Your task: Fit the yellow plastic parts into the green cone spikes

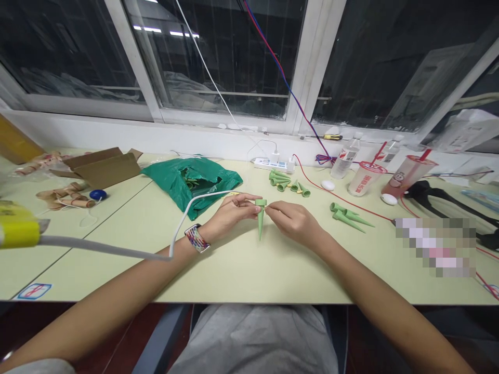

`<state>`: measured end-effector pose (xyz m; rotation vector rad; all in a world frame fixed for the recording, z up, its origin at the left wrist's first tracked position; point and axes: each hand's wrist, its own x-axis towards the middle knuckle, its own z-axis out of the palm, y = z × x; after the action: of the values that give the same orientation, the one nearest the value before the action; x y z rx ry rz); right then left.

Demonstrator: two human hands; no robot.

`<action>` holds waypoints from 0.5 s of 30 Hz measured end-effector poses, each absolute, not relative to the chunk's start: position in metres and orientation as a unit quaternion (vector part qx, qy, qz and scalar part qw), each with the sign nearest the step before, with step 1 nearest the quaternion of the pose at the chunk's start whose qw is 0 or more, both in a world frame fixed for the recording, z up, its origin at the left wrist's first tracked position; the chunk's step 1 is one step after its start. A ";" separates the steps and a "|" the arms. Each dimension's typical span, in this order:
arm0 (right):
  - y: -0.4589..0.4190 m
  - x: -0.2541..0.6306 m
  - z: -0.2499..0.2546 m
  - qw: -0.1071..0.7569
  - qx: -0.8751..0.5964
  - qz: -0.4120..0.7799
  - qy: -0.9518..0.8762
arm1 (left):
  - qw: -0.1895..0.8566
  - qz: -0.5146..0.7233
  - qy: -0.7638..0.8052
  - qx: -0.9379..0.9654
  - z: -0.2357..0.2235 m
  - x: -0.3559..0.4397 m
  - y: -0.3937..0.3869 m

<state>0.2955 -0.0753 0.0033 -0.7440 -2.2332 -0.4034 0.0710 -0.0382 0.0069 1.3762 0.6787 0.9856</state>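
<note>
Going left to right along this desk (pixel 253 272): a yellow and grey corded tool (pixel 19 228) pokes in at the edge, then there's an open cardboard box (pixel 102 169), some tan rolled strips (pixel 66 197), a blue ball (pixel 97 195) and a crumpled green plastic bag (pixel 191 182). A white cable (pixel 183 218) loops up right beside the left hand (pixel 230 215), and that's what I'd watch, since a tug on it could jog the hand. That hand's fingers are pressed together, pinching the top of a green plastic spike (pixel 260 221). The right hand (pixel 294 223) pinches it from the other side, so it sits between them, point down over the desk. Can't tell if the tip touches. It looks smooth and narrow, so a loose grip could let it twist or drop. Further right, a small pile of green spikes (pixel 283 182) sits below a power strip (pixel 273 165), and more spikes (pixel 349 217) lie near a red wire (pixel 351 202) that could scatter them if snagged, with plastic cups (pixel 364 179) beyond
</note>
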 end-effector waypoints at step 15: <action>-0.079 0.288 0.010 0.456 -0.391 0.488 -0.633 | 0.518 0.452 0.327 0.649 0.017 0.065 -0.040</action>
<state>0.2879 -0.0787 0.0101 -0.9638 -1.5604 1.2034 0.0652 -0.0400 0.0169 1.5560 0.7834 1.0835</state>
